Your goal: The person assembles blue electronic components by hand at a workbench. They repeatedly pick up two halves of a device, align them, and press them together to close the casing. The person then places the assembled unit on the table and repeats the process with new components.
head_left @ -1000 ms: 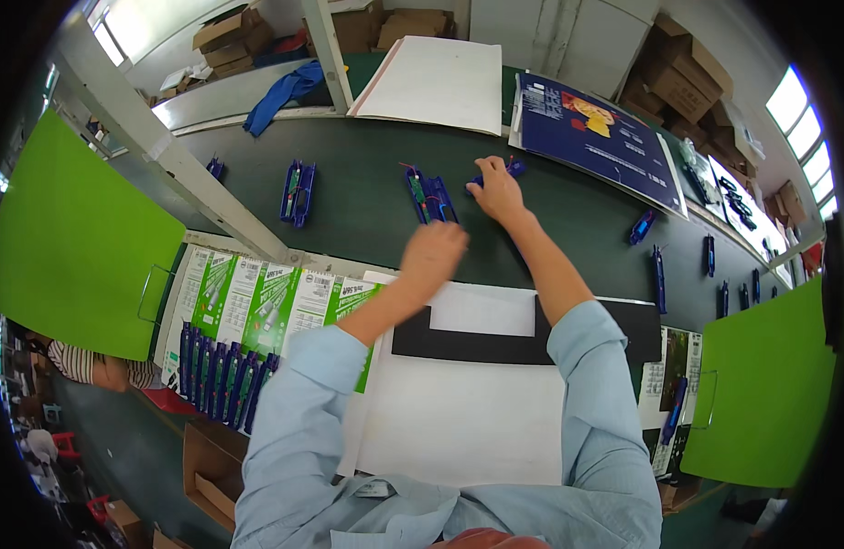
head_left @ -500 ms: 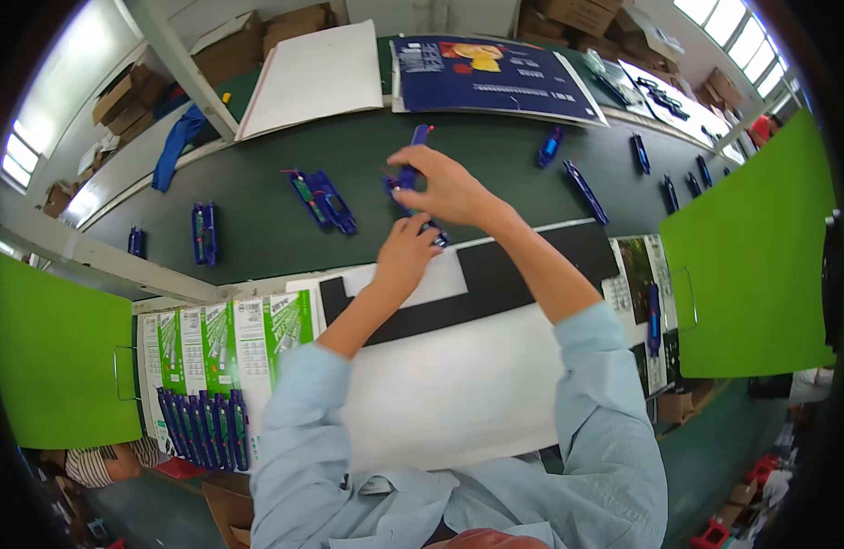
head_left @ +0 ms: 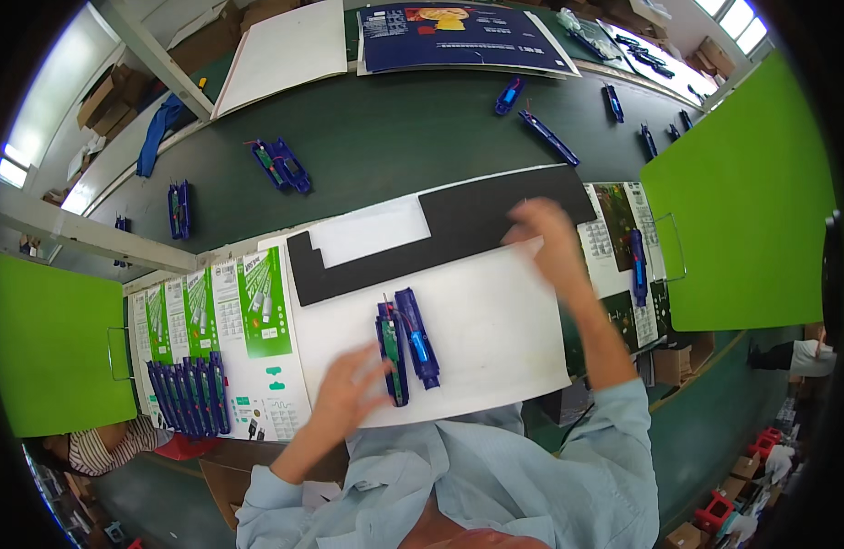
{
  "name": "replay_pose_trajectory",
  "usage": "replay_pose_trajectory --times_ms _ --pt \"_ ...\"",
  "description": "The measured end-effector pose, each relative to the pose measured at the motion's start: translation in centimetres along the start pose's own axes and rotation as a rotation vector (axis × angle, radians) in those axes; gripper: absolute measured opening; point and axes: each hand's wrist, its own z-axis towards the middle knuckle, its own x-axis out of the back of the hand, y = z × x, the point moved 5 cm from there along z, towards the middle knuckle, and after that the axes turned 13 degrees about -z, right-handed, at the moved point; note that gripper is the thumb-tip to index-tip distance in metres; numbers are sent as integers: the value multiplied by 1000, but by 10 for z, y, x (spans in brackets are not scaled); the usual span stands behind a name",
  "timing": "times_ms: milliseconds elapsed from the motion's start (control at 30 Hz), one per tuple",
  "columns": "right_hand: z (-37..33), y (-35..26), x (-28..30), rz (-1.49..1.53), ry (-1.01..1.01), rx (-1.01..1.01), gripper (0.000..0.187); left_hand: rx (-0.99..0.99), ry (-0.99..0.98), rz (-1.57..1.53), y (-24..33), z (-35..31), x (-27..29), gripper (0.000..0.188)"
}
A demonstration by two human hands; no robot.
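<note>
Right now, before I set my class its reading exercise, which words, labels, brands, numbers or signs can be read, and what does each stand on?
Nothing here can be quoted reliably:
Green-and-white printed sheet: headings and small print, too blurred to read surely.
Dark blue printed board: pale rows of print, too small.
Dark-and-white printed sheet at right: tiny text blocks, too small.
Two-part blue casing: no readable text shows.

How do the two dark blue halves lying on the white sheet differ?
The left half carries a long green strip, while the right half holds a brighter blue, rod-like part. The left half lies right by the blurred left hand; the right half lies farther from it. Both are long, narrow and side by side on the white sheet.
</note>
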Motion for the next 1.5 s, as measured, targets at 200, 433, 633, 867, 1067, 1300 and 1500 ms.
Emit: replay_pose_trajectory --times_ms 200,433,633,867,1067,1300,1500 --pt "37 189 87 -965 165 -424 91 279 463 397 -105 36 26 60" --pt "-19 214 118 -572 187 -322 64 244 461 315 -117 42 15 63" --pt "-10 52 43 -547 238 -85 39 271 509 275 -88 35 26 64" --pt "77 -131 -235 -54 -232 357 28 257 591 180 -117 52 26 54" --pt "113 -132 -291 -209 -516 280 26 220 667 211 -119 50 24 51" --pt "92 -132 -278 40 -415 144 23 225 669 172 -118 50 25 49" --pt "14 -118 -158 275 -646 -43 20 87 639 159 -60 22 12 43"
